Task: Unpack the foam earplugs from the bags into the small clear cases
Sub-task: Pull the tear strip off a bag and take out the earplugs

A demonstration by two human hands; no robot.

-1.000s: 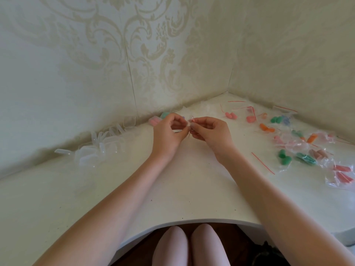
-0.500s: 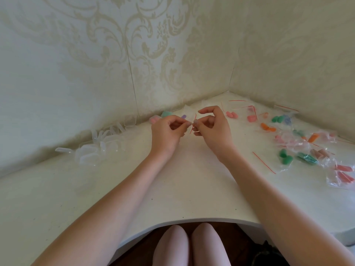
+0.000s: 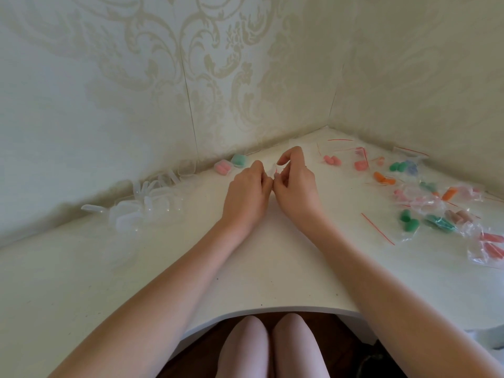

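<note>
my left hand (image 3: 246,190) and my right hand (image 3: 296,184) meet over the white desk (image 3: 261,268), close to the wall corner, fingertips together. between them i pinch a small clear bag (image 3: 273,170) with a red strip at its edge; both hands curl round it, my left from the left side, my right from the right with the index finger arched above. what is inside the bag i cannot tell, my fingers cover most of it.

just beyond my left hand, against the wall, sit 2 filled cases: the pink case (image 3: 223,167) and the green case (image 3: 239,160), touching or nearly so. further left lies a heap of empty clear cases (image 3: 147,199), lids open. to the right of my right hand the unopened bags of earplugs (image 3: 436,211) are strewn across the desk, pink, orange, green and blue, well apart from my hands. a loose red strip (image 3: 377,228) lies between my right forearm and those bags.

against half a second ago, my hands are pressed closer and the red strip that stood between them is mostly hidden now. my right index finger is still raised. the cases and the strewn bags have not moved.
</note>
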